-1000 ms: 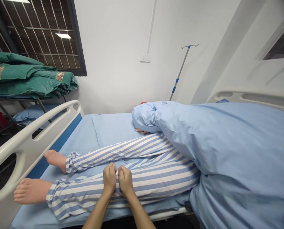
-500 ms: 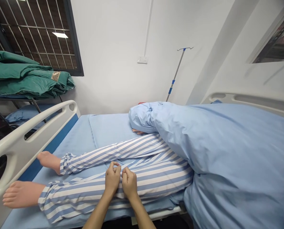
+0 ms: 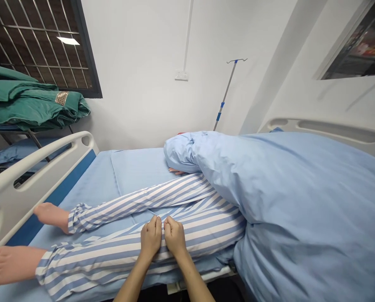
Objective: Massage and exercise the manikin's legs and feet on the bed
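Side by side over the near thigh of a lying figure, my left hand and my right hand are curled into fists, a narrow gap between them. Nothing shows in either one. Beneath them are blue-and-white striped trousers; whether the fists press on the cloth or hover just above it I cannot tell. Both legs lie stretched toward the left, with the bare near foot and far foot at the bed's end. A bunched light-blue quilt hides the upper body, apart from some fingertips at its edge.
The bed sheet is light blue. A cream footboard bounds the bed at left, a headboard at right. An IV pole rises behind the bed. Green folded bedding lies on a rack beneath the barred window.
The view has shifted slightly to the right. My left hand's fingers have curled in more tightly, and both fists remain over the near leg. The figure and quilt look unmoved.
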Motion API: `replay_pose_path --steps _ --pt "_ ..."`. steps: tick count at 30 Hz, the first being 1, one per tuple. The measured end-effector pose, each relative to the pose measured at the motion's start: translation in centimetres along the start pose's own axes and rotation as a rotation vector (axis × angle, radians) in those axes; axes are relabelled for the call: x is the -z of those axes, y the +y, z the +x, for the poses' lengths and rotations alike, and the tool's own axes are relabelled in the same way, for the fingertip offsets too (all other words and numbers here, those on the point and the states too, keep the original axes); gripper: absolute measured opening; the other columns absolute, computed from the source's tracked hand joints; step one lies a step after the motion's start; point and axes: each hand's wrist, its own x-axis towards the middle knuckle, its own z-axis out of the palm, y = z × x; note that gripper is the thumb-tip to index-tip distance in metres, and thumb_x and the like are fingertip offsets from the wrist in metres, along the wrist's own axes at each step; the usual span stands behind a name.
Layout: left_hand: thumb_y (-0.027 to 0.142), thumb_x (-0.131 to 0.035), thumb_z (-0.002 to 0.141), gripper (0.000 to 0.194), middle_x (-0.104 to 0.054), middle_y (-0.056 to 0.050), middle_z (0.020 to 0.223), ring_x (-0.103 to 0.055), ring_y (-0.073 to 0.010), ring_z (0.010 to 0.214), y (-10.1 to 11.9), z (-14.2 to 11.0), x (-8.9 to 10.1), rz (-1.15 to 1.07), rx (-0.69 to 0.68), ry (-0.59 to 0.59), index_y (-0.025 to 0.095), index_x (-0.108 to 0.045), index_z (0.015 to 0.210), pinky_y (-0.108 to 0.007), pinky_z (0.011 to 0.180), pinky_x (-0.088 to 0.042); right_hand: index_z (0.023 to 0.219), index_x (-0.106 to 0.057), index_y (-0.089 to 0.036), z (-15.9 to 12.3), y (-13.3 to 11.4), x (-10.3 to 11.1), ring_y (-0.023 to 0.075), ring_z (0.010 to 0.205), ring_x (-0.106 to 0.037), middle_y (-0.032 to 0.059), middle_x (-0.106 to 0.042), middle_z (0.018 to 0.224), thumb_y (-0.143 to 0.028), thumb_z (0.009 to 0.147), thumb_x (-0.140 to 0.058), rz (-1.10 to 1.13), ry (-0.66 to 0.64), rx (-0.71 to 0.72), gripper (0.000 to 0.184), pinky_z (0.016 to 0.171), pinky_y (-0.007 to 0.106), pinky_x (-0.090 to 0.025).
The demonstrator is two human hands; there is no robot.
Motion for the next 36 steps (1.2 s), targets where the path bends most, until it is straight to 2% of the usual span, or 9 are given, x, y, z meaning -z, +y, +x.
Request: replay_pose_path --steps 5,8,10,14,19,24,28,32,36 --pt "0.037 -0.033 0.085 0.033 -0.041 0.004 0.051 -0.04 -0.0113 0.052 1.8 0.7 0.2 -0.271 0.125 0.038 0.02 -0.037 0.056 -0.024 0.055 -0.026 0.057 -0.036 -0.02 0.2 1.4 -0.1 0.0115 0.05 -0.04 -0.0031 -0.039 0.051 -0.017 0.077 -0.031 0.14 0.068 -0.091 0.021 0.053 0.023 -0.027" --pt "0.041 -0.034 0.083 0.035 -0.034 0.005 0.049 -0.036 -0.0103 0.05 3.6 1.2 -0.5 -0.529 0.197 0.077 0.021 -0.031 0.055 -0.023 0.053 -0.028 0.056 -0.036 -0.021 0.5 1.6 0.4 0.0113 0.049 -0.038 -0.0036 -0.038 0.05 -0.019 0.076 -0.031 0.32 0.097 -0.148 0.021 0.051 0.022 -0.029" --pt "0.041 -0.035 0.082 0.034 -0.033 0.006 0.049 -0.034 -0.0099 0.049 4.6 1.3 -1.3 -0.59 0.215 0.091 0.021 -0.03 0.055 -0.023 0.052 -0.028 0.055 -0.036 -0.021 0.8 1.5 0.7 0.0111 0.049 -0.037 -0.0039 -0.037 0.05 -0.021 0.074 -0.033 0.409 0.116 -0.188 0.02 0.049 0.022 -0.03" --pt "0.037 -0.037 0.081 0.031 -0.037 0.005 0.049 -0.036 -0.0103 0.051 5.0 1.0 -2.7 -0.455 0.179 0.12 0.02 -0.034 0.055 -0.024 0.053 -0.026 0.054 -0.034 -0.021 1.4 0.9 1.8 0.0111 0.049 -0.037 -0.0039 -0.038 0.05 -0.022 0.075 -0.034 0.407 0.151 -0.231 0.021 0.05 0.022 -0.03" --pt "0.036 -0.037 0.081 0.031 -0.037 0.005 0.049 -0.035 -0.0102 0.052 4.4 0.6 -3.1 -0.391 0.122 0.082 0.02 -0.035 0.055 -0.023 0.054 -0.025 0.056 -0.037 -0.02 1.7 1.1 3.4 0.0109 0.05 -0.039 -0.004 -0.04 0.05 -0.019 0.077 -0.034 0.186 0.066 -0.094 0.021 0.052 0.023 -0.027" --pt "0.038 -0.037 0.081 0.034 -0.036 0.005 0.048 -0.035 -0.0099 0.051 4.9 0.8 -3.1 -0.411 0.161 0.055 0.02 -0.032 0.053 -0.023 0.053 -0.025 0.057 -0.035 -0.02 0.8 2.5 3.0 0.0117 0.05 -0.037 -0.0036 -0.038 0.05 -0.018 0.076 -0.034 0.052 0.077 -0.093 0.02 0.053 0.025 -0.024" --pt "0.036 -0.038 0.08 0.036 -0.033 0.005 0.045 -0.033 -0.0094 0.049 6.7 1.2 -3.5 -0.427 0.156 0.082 0.02 -0.028 0.05 -0.023 0.051 -0.024 0.056 -0.033 -0.021 0.7 3.4 2.8 0.0119 0.05 -0.038 -0.0037 -0.037 0.05 -0.02 0.077 -0.033 0.208 0.159 -0.162 0.021 0.052 0.024 -0.026" --pt "0.03 -0.037 0.08 0.032 -0.038 0.004 0.045 -0.035 -0.01 0.048 7.8 1.4 -4.2 -0.277 0.127 0.119 0.019 -0.034 0.05 -0.024 0.053 -0.022 0.055 -0.034 -0.022 1.5 3.5 3.8 0.0113 0.049 -0.036 -0.0044 -0.036 0.051 -0.021 0.074 -0.034 0.47 0.177 -0.245 0.019 0.05 0.023 -0.03" --pt "0.028 -0.036 0.081 0.03 -0.046 0.001 0.049 -0.038 -0.0112 0.05 7.5 1.1 -4.9 -0.141 0.099 0.088 0.019 -0.042 0.053 -0.025 0.055 -0.021 0.054 -0.036 -0.021 1.9 3.0 5.5 0.0109 0.049 -0.036 -0.0046 -0.036 0.05 -0.019 0.073 -0.034 0.42 0.149 -0.231 0.019 0.05 0.022 -0.031"
